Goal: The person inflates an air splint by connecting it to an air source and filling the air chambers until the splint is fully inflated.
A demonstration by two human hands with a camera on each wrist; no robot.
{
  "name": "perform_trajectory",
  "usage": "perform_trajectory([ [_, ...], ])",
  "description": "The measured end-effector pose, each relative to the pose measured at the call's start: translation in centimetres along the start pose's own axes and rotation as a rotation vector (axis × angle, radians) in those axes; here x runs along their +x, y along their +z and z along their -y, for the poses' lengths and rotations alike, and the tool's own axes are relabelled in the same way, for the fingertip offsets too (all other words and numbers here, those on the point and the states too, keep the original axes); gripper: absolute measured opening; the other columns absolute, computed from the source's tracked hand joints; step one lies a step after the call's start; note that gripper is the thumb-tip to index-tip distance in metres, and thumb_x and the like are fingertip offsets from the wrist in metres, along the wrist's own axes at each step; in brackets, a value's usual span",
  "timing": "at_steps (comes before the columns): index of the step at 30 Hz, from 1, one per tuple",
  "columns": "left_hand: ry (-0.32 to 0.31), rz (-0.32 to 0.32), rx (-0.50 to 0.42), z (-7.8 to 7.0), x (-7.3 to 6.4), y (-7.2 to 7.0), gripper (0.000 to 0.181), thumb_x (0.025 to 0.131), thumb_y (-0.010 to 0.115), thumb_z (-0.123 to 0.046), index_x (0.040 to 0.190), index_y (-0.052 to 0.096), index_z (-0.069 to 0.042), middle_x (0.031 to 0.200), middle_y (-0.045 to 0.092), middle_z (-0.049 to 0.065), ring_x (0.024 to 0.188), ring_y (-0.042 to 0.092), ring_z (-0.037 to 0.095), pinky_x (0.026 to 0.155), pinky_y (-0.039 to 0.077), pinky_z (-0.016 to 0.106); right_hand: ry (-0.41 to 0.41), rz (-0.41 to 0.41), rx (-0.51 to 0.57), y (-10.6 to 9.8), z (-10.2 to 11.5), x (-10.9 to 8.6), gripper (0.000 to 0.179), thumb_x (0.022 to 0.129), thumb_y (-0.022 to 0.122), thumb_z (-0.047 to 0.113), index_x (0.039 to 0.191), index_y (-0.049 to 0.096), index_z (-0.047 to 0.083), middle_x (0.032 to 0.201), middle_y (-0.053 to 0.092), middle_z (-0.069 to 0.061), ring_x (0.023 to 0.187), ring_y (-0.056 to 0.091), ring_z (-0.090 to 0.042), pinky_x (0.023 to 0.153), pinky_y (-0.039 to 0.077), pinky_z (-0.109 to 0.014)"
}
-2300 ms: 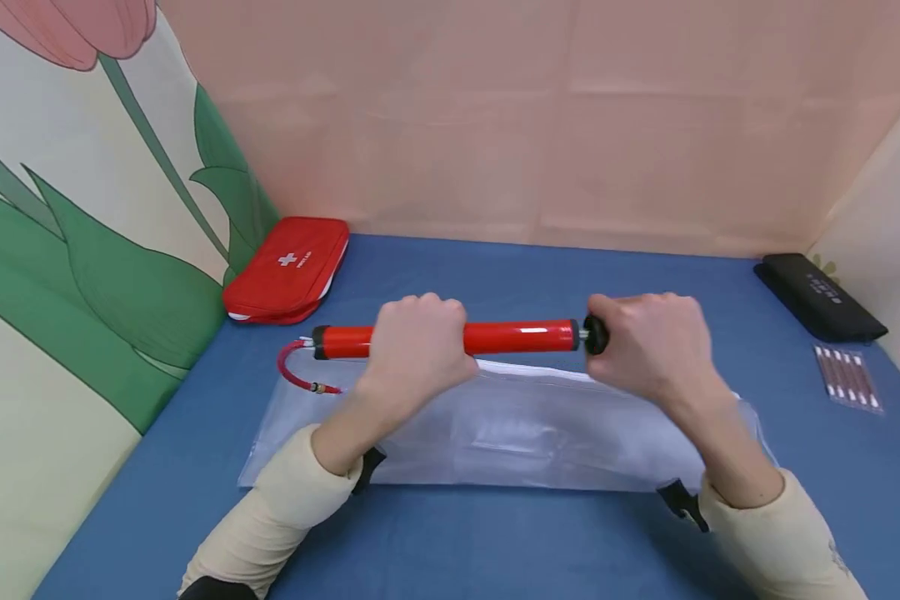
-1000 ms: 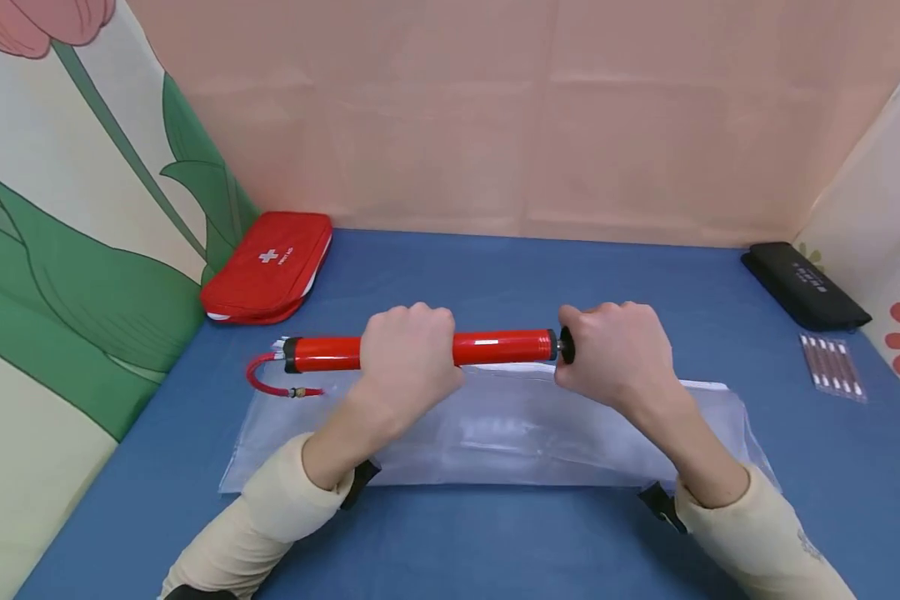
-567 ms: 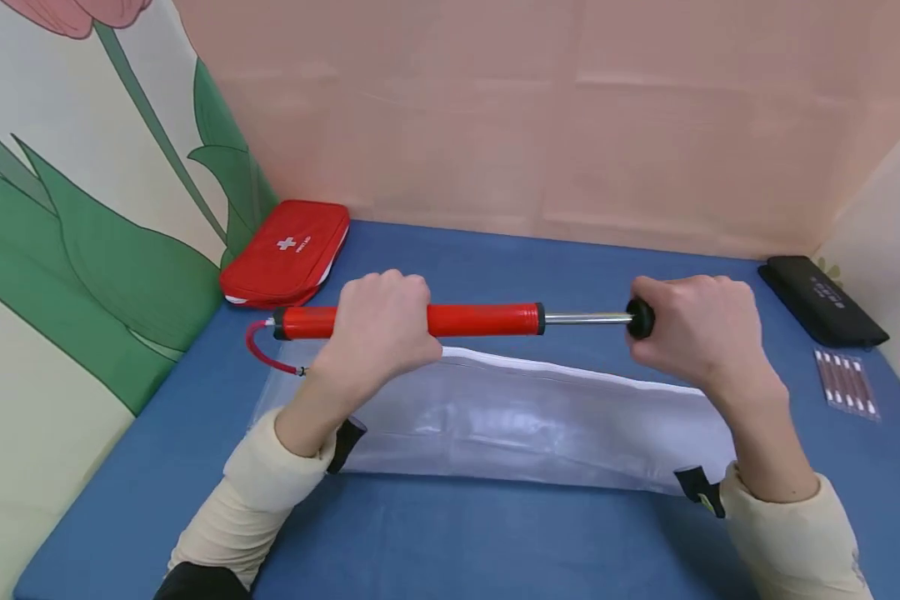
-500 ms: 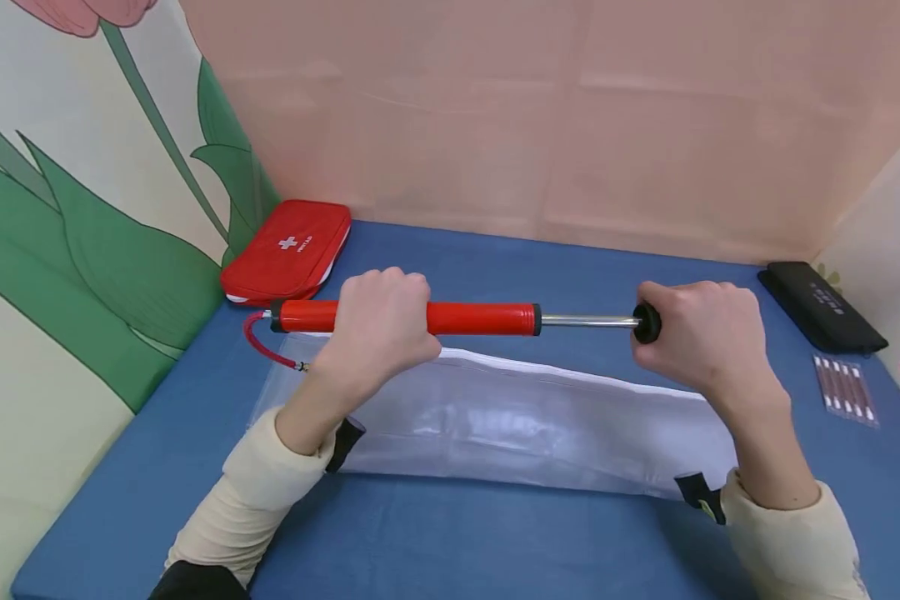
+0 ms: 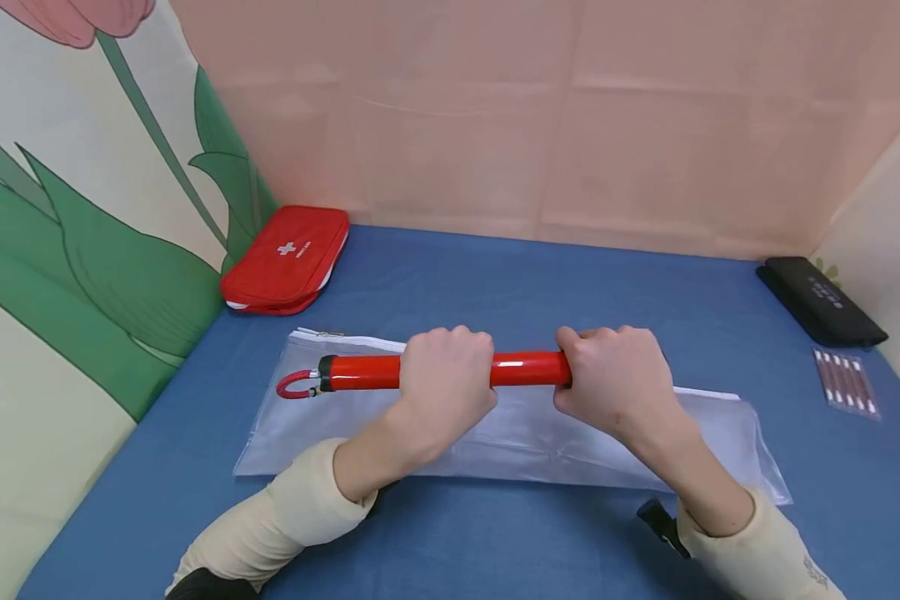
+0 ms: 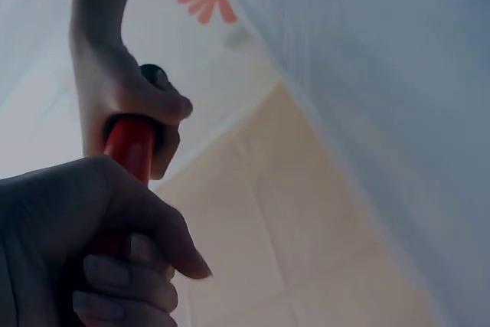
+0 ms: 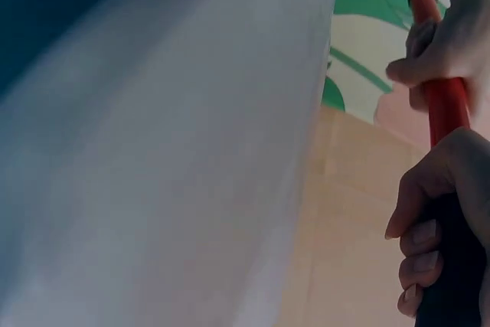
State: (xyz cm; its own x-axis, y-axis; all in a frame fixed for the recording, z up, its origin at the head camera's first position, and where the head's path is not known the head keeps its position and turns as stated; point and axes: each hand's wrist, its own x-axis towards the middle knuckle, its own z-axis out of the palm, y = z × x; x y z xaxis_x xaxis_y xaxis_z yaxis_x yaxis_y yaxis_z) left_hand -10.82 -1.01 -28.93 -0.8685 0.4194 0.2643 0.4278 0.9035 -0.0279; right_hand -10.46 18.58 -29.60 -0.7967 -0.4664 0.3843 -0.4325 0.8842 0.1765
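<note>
A red hand pump (image 5: 528,368) lies level across both hands above a clear zip bag (image 5: 510,446) on the blue table. My left hand (image 5: 447,387) grips the pump's barrel near its middle. Curled round the black handle (image 7: 452,266) in the right wrist view is my right hand (image 5: 618,379); the handle sits against the barrel's right end, with no metal rod showing between them. A short red hose (image 5: 294,386) loops back from the barrel's left end. In the left wrist view both hands stand close together along the barrel.
At the back left lies a red first-aid case (image 5: 288,260). A black pouch (image 5: 821,302) rests at the back right, with a clear packet of swab-like sticks (image 5: 847,383) in front of it. Printed cloth walls border the table.
About half a second ago the pump's metal rod stood well out. My right hand has moved left and pushed it in. Pump and both hands now sit lower in the head view.
</note>
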Motion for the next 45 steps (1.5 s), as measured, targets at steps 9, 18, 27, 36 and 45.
perform_trajectory([
  [9, -0.063, 0.074, -0.093, 4.2, 1.0, -2.0, 0.027, 0.061, 0.082, -0.024, 0.076, 0.065, -0.010, 0.059, 0.053, 0.001, 0.054, 0.053, 0.017, 0.054, 0.050, 0.034, 0.002, -0.089, 0.066, -1.7, -4.0, 0.0, 0.017, 0.064, 0.070, 0.010, 0.068, 0.054, 0.012, 0.048, 0.037, 0.005, 0.040, 0.032, -0.013, 0.038, 0.027, -0.027],
  [18, 0.015, -0.026, -0.020, 3.6, 1.0, -2.1, 0.031, 0.063, 0.083, -0.029, 0.083, 0.070, -0.009, 0.061, 0.057, 0.002, 0.050, 0.052, 0.016, 0.055, 0.052, 0.033, 0.060, -0.111, 0.043, -1.8, -4.1, -0.6, 0.016, 0.062, 0.069, 0.008, 0.067, 0.054, 0.009, 0.048, 0.041, 0.002, 0.039, 0.033, -0.014, 0.036, 0.030, -0.027],
  [27, 0.050, -0.030, -0.005, 0.5, -0.2, -1.0, 0.021, 0.066, 0.082, -0.026, 0.075, 0.069, -0.012, 0.051, 0.047, -0.001, 0.041, 0.044, 0.012, 0.047, 0.049, 0.028, 0.019, -0.044, 0.033, -0.8, 0.0, -0.2, 0.022, 0.058, 0.072, 0.013, 0.068, 0.054, 0.011, 0.050, 0.041, 0.002, 0.039, 0.035, -0.013, 0.041, 0.036, -0.030],
  [36, 0.020, 0.032, -0.076, 2.0, 0.3, -1.2, 0.025, 0.064, 0.081, -0.027, 0.078, 0.068, -0.011, 0.055, 0.051, -0.001, 0.047, 0.048, 0.013, 0.050, 0.048, 0.029, -0.055, -0.072, 0.076, -1.0, -2.1, -0.1, 0.018, 0.063, 0.070, 0.010, 0.069, 0.053, 0.013, 0.050, 0.037, 0.005, 0.039, 0.031, -0.011, 0.040, 0.030, -0.027],
  [45, -0.019, -0.100, -0.007, 5.6, 0.6, -3.1, 0.030, 0.060, 0.082, -0.024, 0.079, 0.069, -0.006, 0.060, 0.056, 0.005, 0.051, 0.053, 0.020, 0.053, 0.051, 0.037, -0.046, -0.317, 0.036, -2.0, -7.8, -1.0, 0.011, 0.064, 0.065, 0.013, 0.071, 0.057, 0.011, 0.049, 0.043, 0.003, 0.039, 0.031, -0.013, 0.038, 0.024, -0.029],
])
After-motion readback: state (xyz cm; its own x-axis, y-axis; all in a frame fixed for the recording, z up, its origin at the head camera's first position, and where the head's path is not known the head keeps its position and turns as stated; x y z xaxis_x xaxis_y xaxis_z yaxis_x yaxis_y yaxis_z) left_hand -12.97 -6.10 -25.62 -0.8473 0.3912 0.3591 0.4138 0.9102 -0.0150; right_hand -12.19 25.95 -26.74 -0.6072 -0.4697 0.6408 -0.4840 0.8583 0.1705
